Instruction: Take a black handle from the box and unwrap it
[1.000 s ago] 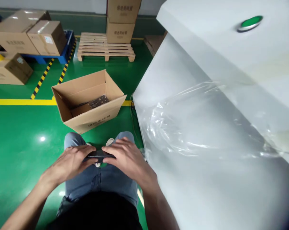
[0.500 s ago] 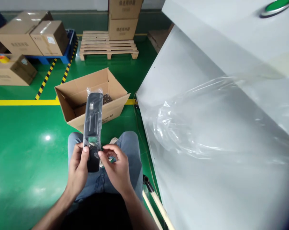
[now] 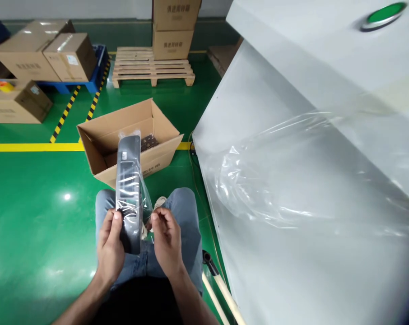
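Note:
A long dark plastic panel (image 3: 129, 176) with rectangular openings stands tilted above my lap, wrapped in a clear plastic bag (image 3: 145, 201). My left hand (image 3: 110, 243) grips the panel's lower left edge, thumb on the near face. Off to the panel's right, my right hand (image 3: 167, 239) pinches the loose edge of the bag and holds it out from the panel. Just beyond the panel is an open cardboard box (image 3: 160, 160) on the floor, with dark parts partly visible inside.
To the right rises a large light-grey machine housing (image 3: 265, 253) with clear film (image 3: 252, 185) draped on it. Cream-coloured tubes (image 3: 225, 293) with a black joint are beside my right knee. Farther off are a wooden pallet (image 3: 133, 67), stacked cartons (image 3: 172, 43) and a blue pallet (image 3: 98, 74).
The panel has turned in my left hand and sits slightly lower. My right hand has moved right, off the panel's edge, drawing the bag's film outward.

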The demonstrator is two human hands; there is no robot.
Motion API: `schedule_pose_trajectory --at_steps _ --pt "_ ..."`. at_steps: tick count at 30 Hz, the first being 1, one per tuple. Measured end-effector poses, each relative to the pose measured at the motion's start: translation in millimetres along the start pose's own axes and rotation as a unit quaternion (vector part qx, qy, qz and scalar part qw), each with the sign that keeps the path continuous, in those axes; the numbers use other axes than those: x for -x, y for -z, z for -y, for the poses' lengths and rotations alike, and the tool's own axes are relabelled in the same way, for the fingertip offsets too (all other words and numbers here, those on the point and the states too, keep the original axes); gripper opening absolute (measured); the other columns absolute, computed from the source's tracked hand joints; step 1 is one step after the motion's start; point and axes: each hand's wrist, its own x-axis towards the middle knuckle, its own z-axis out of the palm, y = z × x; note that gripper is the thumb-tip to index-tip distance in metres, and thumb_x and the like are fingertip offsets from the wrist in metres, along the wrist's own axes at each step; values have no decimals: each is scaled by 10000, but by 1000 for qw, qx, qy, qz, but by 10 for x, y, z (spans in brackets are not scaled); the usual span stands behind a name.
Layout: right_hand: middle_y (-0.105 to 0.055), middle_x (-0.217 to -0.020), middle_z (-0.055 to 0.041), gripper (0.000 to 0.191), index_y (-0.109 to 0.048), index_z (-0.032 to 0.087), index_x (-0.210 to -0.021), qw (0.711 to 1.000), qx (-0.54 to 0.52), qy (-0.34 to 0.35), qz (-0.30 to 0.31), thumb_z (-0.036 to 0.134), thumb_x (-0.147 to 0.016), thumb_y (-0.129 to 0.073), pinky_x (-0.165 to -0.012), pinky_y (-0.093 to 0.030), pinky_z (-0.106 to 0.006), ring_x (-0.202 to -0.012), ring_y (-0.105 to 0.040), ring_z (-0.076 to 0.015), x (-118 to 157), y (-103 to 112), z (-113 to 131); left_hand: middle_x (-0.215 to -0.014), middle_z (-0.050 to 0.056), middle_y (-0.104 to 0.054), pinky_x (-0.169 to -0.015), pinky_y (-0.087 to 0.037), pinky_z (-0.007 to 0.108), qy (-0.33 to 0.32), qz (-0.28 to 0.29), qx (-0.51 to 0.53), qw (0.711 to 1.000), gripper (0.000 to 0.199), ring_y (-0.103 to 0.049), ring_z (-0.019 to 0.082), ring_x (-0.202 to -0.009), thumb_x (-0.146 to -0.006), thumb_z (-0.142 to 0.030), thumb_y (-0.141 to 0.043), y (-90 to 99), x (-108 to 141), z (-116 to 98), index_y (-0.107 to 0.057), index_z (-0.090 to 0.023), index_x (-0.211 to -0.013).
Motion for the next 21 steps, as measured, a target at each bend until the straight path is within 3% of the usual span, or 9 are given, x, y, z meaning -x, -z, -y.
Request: schedule_pose_trajectory --at_steps 3,5,7,13,18,21 --pt "-727 -870 -34 360 -680 240 -1026 998 25 55 -12 563 -1078 -530 -727 -620 -292 -775 -696 -162 -78 67 35 -882 -8 -670 -767 -503 248 -62 7 -66 996 395 -560 167 -811 -977 -648 -713 11 0 -19 -707 -253 -968" --pt "-771 -1038 -75 335 -680 237 -1196 994 40 98 -27 528 -1047 -608 -849 -655 -344 -900 -744 -186 -173 96 124 -932 1 -687 -813 -503 263 -88 27 -107 990 398 -585 177 -851 -990 -642 -696 38 15 -11 -706 -245 -1025" --pt "-785 -1097 -88 373 -675 231 -1285 991 43 118 -43 478 -1005 -690 -879 -662 -354 -937 -760 -193 -285 101 231 -964 16 -711 -835 -515 285 -93 53 -135 985 404 -624 196 -882 -1002 -641 -671 79 39 31 -708 -242 -1055" --pt "-790 -858 -45 243 -723 229 -937 989 46 104 -93 461 -1001 -692 -780 -642 -331 -775 -748 -184 -472 73 303 -904 39 -739 -661 -524 298 -76 84 -191 975 416 -650 215 -766 -970 -654 -694 204 80 240 -722 -245 -1038" --pt "-784 -890 -58 225 -715 225 -955 980 90 122 -128 431 -1018 -649 -811 -613 -341 -795 -724 -182 -431 90 155 -898 61 -737 -722 -538 309 -49 41 -194 979 484 -651 236 -824 -959 -712 -668 186 113 266 -721 -233 -997" --pt "-733 -827 -25 287 -685 225 -955 991 12 55 -118 505 -1007 -650 -747 -587 -313 -758 -702 -168 -445 107 69 -823 31 -677 -700 -517 299 -9 44 -141 989 472 -586 212 -765 -954 -716 -674 129 143 230 -698 -246 -913"
